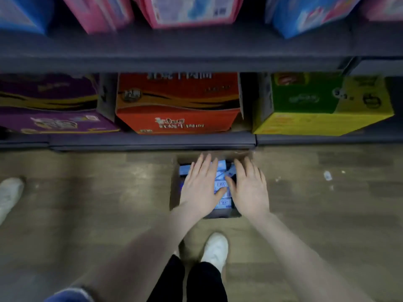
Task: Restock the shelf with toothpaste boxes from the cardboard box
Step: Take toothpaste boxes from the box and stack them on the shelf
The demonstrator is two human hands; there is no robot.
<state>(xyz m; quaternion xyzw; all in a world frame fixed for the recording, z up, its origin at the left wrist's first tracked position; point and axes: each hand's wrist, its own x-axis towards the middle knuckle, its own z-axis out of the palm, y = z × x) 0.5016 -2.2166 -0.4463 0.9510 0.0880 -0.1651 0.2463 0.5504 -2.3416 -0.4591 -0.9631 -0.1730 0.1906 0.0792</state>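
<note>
both hands, left hand [199, 186] and right hand [250, 188], spread flat, hide most toothpaste boxes [220, 184] beneath, inside the cardboard box [174, 188].

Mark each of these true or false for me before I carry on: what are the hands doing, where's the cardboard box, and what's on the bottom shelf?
1. Both hands are over the open cardboard box on the floor. True: the left hand and right hand lie spread above it.
2. The right hand is lifting a toothpaste box up to the shelf. False: its fingers are straight, over the blue toothpaste boxes in the carton.
3. The carton holds blue boxes. True.
4. The orange carton on the bottom shelf stands directly behind the cardboard box. True.
5. The green and yellow carton stands left of the orange one. False: it stands to the right; a purple carton is on the left.
</note>
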